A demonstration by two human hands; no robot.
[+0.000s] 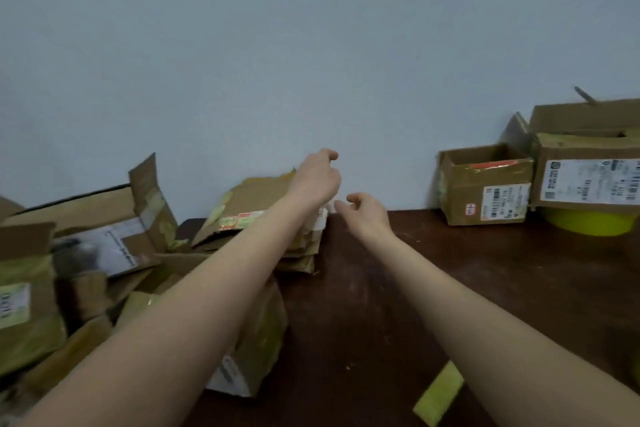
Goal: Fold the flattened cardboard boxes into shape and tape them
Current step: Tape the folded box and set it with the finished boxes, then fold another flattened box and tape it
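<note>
A stack of flattened cardboard boxes (256, 204) with yellowish tape remains leans at the back of the dark wooden table (433, 270), by the wall. Above the stack's right end hovers my left hand (318, 180), fingers loosely curled, with nothing visible in it. Just right of the stack's white label corner is my right hand (363, 215), thumb and fingers loosely curved and holding nothing. Another flattened box (266, 329) lies under my left forearm. A yellow-green tape roll (588, 222) sits at the far right under a large box.
A jumble of opened and flattened boxes (97, 229) fills the left side. Two shaped boxes stand at the back right, a small one (485, 184) and a larger one (585, 177). A loose strip of yellowish tape (438, 395) lies near the front edge.
</note>
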